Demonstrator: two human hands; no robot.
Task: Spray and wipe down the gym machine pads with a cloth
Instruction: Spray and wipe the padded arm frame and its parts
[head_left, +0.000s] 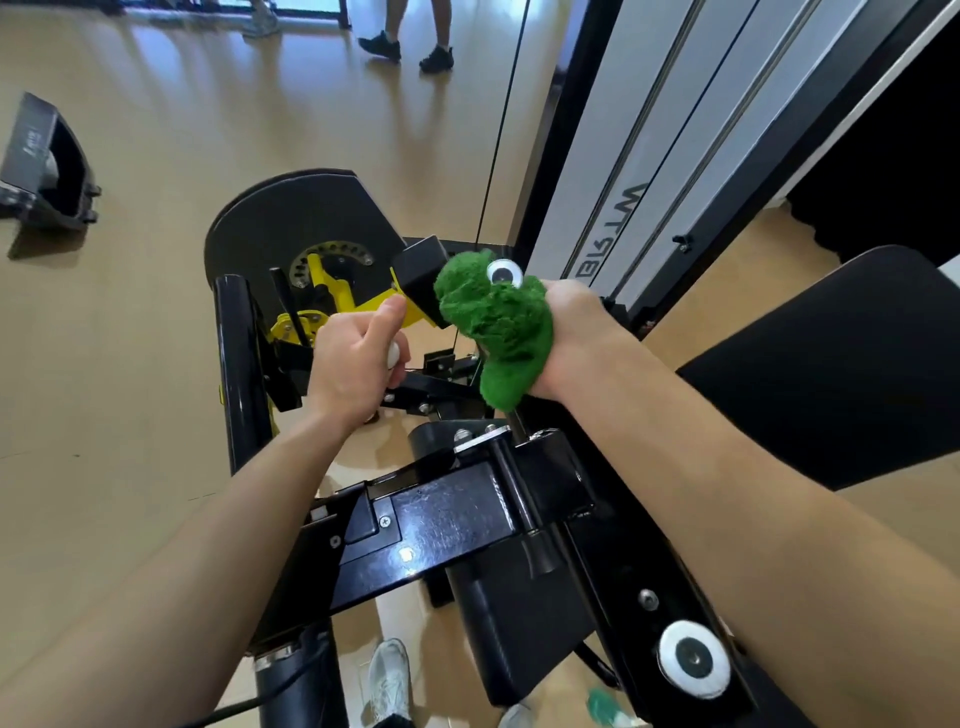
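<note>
1. Right hand (571, 338): fingers closed round a green cloth (493, 322), holding it in a bunch out in front of the body, at mid-frame.
2. Green cloth: fluffy, crumpled, with a plastic googly eye on its top edge. Its lower end hangs above a dark post of the machine frame (467, 514). Its left edge lies beside a small black block pad (420, 275); whether the two touch cannot be told.
3. Left hand (358, 358): curled, thumb up, gripping a white rounded object (393, 355) (only a small part shows between the fingers, so what it is cannot be told). It is level with the cloth and apart from it.
4. Large black pad (831, 374): flat and matte, at the right. The right forearm crosses in front of its lower left corner.
5. Machine frame: glossy black steel with bolts, running below both forearms.
6. Yellow lever (332, 291): behind the left hand, mounted against a black disc (291, 218).
7. Weight tower (649, 156): grey panel with black rails, upper right.
8. Floor (130, 338): tan and reflective.
9. Another person's legs (410, 31): top edge, in dark shoes.
10. Pale shoe (389, 675): bottom edge.
</note>
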